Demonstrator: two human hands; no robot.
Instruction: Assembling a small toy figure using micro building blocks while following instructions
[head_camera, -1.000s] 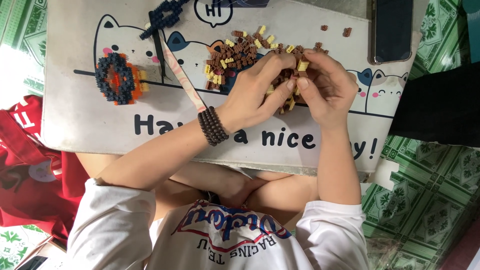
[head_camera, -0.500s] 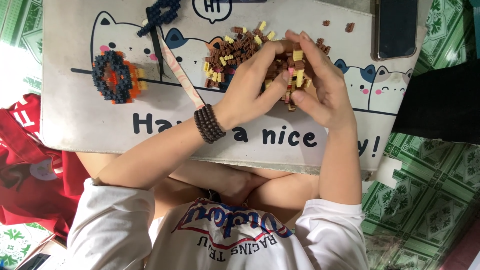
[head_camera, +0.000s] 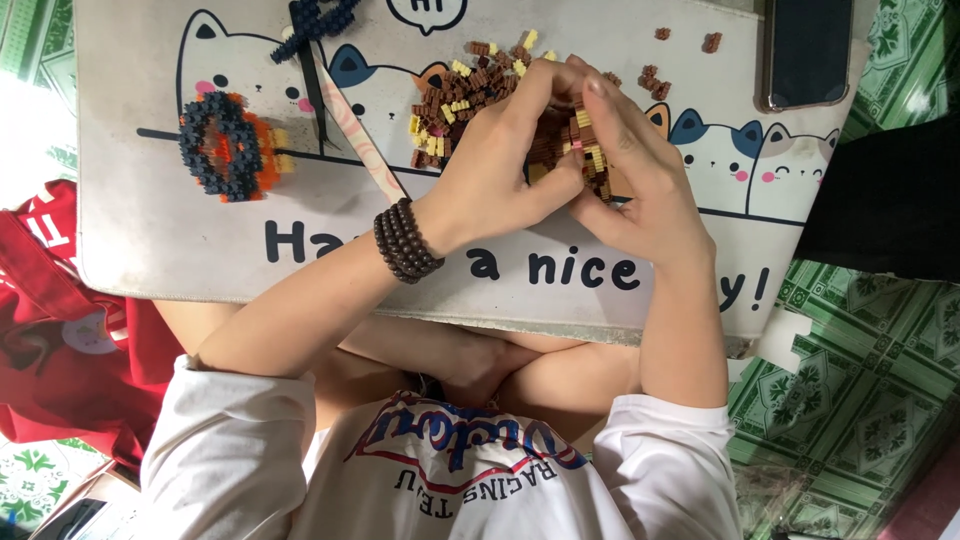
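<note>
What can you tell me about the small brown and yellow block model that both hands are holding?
The block model is a small clump of tiny interlocking bricks, mostly brown with a few pale yellow ones, plastic by its look. It is held just above the white lap table, beside the loose brick pile. The left hand and the right hand press on it from both sides, fingers covering most of it, so its full shape cannot be seen.
</note>
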